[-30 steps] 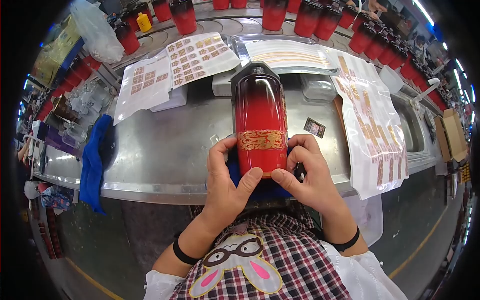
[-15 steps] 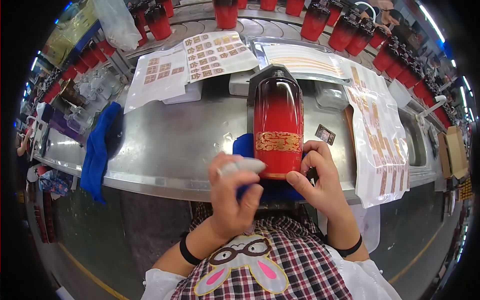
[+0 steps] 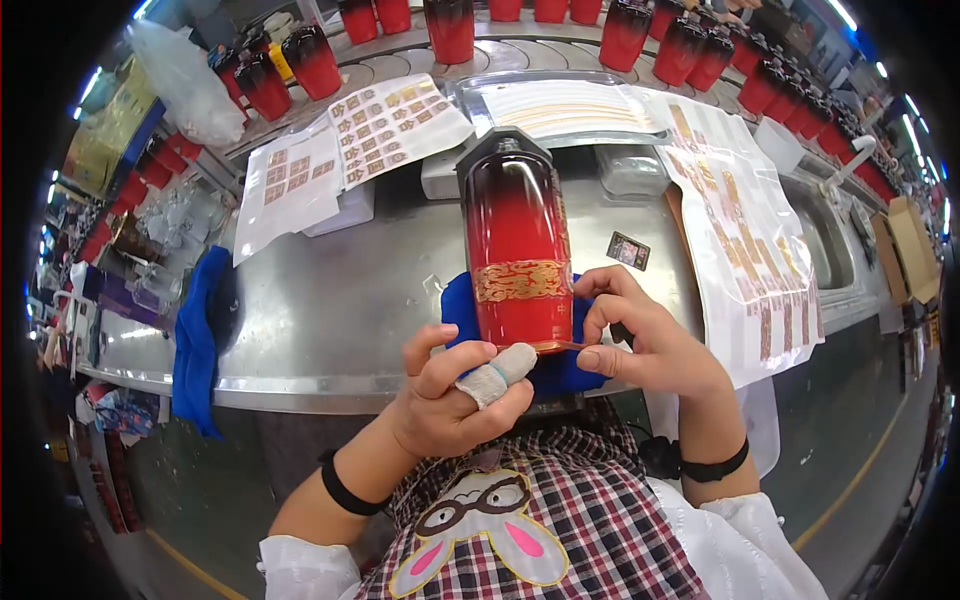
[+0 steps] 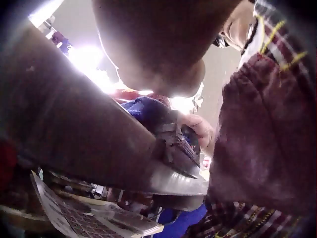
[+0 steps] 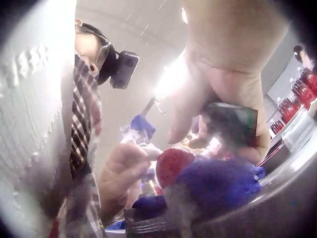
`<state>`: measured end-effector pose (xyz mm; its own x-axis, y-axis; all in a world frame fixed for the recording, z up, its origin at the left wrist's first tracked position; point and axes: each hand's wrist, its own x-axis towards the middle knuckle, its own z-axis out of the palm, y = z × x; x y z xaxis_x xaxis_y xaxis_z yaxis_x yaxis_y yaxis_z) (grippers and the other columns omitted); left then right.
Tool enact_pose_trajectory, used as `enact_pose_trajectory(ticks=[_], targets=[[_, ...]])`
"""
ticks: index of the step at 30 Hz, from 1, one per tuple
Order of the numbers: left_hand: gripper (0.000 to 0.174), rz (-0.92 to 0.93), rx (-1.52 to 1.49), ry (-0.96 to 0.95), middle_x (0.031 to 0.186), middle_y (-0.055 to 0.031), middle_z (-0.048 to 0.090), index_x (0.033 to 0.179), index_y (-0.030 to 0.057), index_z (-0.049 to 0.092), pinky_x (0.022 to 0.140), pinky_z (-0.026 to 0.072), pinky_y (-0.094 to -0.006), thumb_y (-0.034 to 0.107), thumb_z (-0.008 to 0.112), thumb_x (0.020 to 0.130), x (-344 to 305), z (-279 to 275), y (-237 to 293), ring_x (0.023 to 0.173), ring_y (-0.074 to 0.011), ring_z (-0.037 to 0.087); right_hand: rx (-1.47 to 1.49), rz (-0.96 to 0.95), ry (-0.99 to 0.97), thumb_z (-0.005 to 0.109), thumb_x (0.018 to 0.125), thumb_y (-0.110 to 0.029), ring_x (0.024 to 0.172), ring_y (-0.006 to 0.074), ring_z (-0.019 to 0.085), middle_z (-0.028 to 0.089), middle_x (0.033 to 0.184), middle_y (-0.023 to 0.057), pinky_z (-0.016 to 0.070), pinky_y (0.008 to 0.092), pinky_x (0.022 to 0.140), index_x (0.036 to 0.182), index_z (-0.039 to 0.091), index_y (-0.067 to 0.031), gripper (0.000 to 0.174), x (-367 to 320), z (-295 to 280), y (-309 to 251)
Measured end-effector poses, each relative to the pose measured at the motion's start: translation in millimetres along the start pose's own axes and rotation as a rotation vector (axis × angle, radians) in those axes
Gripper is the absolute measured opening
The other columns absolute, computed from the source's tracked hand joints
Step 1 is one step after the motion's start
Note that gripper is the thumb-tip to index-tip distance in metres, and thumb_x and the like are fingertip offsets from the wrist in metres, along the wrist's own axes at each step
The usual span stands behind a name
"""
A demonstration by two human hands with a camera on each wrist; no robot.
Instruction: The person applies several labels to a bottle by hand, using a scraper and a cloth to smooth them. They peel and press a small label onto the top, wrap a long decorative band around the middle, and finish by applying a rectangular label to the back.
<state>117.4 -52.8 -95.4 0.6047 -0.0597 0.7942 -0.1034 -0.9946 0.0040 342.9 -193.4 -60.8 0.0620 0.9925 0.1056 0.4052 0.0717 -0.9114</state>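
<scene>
A red bottle, darkening to black at its neck, lies with its base towards me; a gold patterned band circles it. Along the base edge runs a thin gold strip, whose right end stands off the bottle. My right hand pinches that end between thumb and finger. A dark, flat piece sits within the curl of this hand. My left hand has one finger in a pale cloth wrap, its tip at the base edge. Under the bottle is a blue cloth.
A dark holder frames the bottle's neck. Sheets of gold labels lie at the back left, and a long label sheet hangs over the right edge. A small dark card lies right of the bottle. Red bottles line the conveyor behind.
Both thumbs were on the bottle's base. My left hand lifted away, then came back with its wrapped finger at the edge. My right hand now pulls the strip's end out sideways.
</scene>
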Motion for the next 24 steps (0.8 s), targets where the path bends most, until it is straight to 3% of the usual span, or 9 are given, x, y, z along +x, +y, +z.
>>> enact_pose_trajectory(ticks=[10,13,19,22,24], targets=[[0.019,0.216,-0.022,-0.155,0.108,0.0065,0.067,0.088,0.0243,0.062,0.084,0.0394,-0.0335,0.023,0.069,0.071,27,-3,-17,0.1,-0.0167,0.048,0.137,0.052,-0.033,0.072,0.088,-0.026,0.109,0.0188,0.047,0.049,0.115,0.0095,0.0392,0.0307,0.094,0.082,0.059,-0.006,0.025,-12,-20,0],[0.024,0.244,-0.035,-0.175,0.112,0.0049,0.065,0.089,0.0234,0.064,0.081,0.0378,-0.0373,0.02,0.071,0.066,28,-1,-18,0.098,-0.0187,0.046,0.223,0.079,-0.018,0.072,0.089,-0.026,0.108,0.0185,0.048,0.05,0.114,0.0091,0.0395,0.0307,0.093,0.085,0.062,-0.0053,0.023,-16,-24,0],[0.018,0.281,0.041,-0.119,0.113,0.0048,0.064,0.08,0.0226,0.064,0.078,0.038,-0.0346,0.018,0.071,0.064,33,12,-15,0.097,-0.0185,0.044,0.199,0.046,-0.009,0.07,0.09,-0.024,0.105,0.0177,0.049,0.05,0.111,0.0093,0.0409,0.0303,0.091,0.088,0.064,-0.004,0.021,-20,-18,13],[0.017,0.282,-0.019,-0.099,0.111,0.0046,0.063,0.075,0.0219,0.064,0.073,0.0397,-0.033,0.014,0.072,0.061,32,14,-16,0.096,-0.0187,0.045,0.25,0.113,-0.004,0.069,0.091,-0.023,0.107,0.016,0.046,0.051,0.114,0.0088,0.0367,0.0295,0.093,0.082,0.06,-0.0042,0.023,-20,-17,6],[0.021,0.185,-0.125,-0.103,0.112,0.0043,0.063,0.081,0.0216,0.067,0.07,0.0421,-0.032,0.014,0.074,0.063,22,14,-18,0.092,-0.0179,0.048,0.221,0.092,-0.021,0.068,0.091,-0.023,0.106,0.0158,0.046,0.051,0.114,0.0087,0.0369,0.0294,0.092,0.082,0.06,-0.0041,0.022,-21,-19,7]])
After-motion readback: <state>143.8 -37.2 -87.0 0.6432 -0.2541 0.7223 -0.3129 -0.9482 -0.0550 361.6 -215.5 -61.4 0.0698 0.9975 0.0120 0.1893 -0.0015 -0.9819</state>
